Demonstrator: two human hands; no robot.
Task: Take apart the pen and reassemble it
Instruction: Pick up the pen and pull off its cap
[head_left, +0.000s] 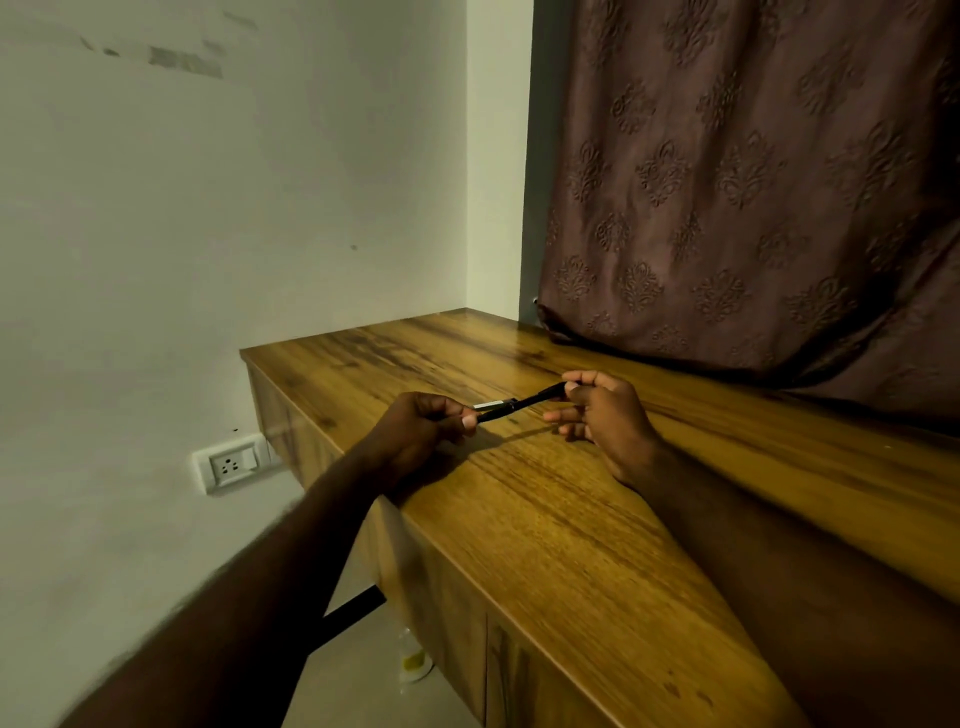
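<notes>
wooden and shiny, the long table (545, 519) runs along a pale wall (208, 234), and a dark patterned curtain (753, 182) hangs at its far side. a wall socket (231, 464) sits low on the wall beside the table.

you are holding the pen (519, 404) just above the table top, with one hand at each end. your left hand (421, 426) is curled closed around the near end, with your thumb pressed on it. your right hand (602, 410) pinches the far end with its fingertips, and its other fingers are spread loose below.

the pen looks black and thin. it points from your left hand up and away to your right hand. a small pale strip shows on it close to your left hand. it could be the clip or an inner part, but it is too small to tell.

no loose pen parts lie on the table. the pen looks like one long piece, though there may be a joint in the middle. so i think you are at the pulling or twisting step, near the start, or else just closing it up again. i cannot tell which. if it is the start, you have yet to take the parts out and put them all back.
</notes>
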